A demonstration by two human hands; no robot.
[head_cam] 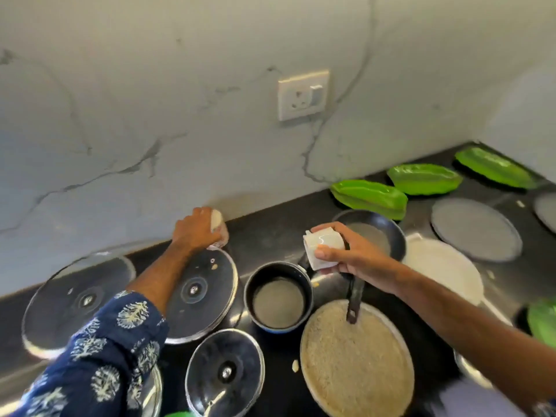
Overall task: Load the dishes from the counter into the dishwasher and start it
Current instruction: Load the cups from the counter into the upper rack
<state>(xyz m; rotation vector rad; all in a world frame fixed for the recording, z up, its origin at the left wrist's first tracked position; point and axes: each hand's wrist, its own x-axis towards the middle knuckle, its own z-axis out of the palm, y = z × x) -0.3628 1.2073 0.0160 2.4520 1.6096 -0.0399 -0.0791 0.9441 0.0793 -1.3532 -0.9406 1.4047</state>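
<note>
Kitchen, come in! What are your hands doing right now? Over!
Right hand holds a white cup above the counter. Left hand grips another cup by the wall. Pots, lids, green plates still on counter. Dishwasher not in view.

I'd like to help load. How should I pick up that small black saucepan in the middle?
Grip the small black saucepan by its rim, from above: it stands upright and looks empty. Its handle can't be made out, and lids crowd its left.

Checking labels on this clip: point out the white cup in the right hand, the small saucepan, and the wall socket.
white cup [323,246], head view, on its glossy side wall.
small saucepan [278,303], head view, on its inner base.
wall socket [302,96], head view, on the faceplate's middle.
</note>
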